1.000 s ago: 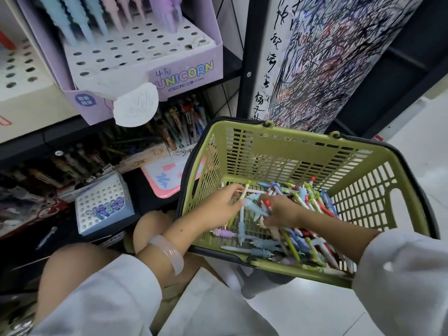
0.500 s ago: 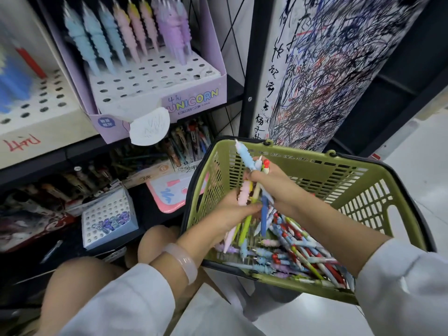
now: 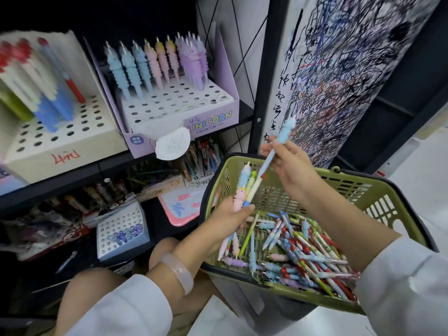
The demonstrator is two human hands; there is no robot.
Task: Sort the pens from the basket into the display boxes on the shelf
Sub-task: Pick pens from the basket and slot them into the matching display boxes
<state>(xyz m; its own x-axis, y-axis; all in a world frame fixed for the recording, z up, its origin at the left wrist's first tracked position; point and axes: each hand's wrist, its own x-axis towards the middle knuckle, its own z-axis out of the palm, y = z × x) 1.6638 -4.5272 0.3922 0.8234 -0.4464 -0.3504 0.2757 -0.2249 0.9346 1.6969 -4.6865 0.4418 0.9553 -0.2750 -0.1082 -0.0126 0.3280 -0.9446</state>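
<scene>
Green plastic forms the one basket [image 3: 378,190], which sits at lower right with a loose heap of pens [image 3: 303,248] on its floor; the heap is too tangled to count. The left hand [image 3: 228,221] is held over the basket's near-left corner, its fingers and thumb curled round a bunch of pens [image 3: 244,190], of which at least three tops show: one blue-and-pink, one green, one white. The right hand [image 3: 288,166] is raised above the basket's far rim and pinches a single light-blue pen [image 3: 278,146] between thumb and fingertips, its ribbed end pointing up. Two display boxes stand side by side on the upper shelf. The purple box [image 3: 208,117], marked UNICORN, holds three blue and three pink pens in its back row, plus a cluster of purple ones too dense to count. The cream box [image 3: 60,151] to its left holds blurred pens. A small blue box [image 3: 121,229] sits on the lower shelf.
</scene>
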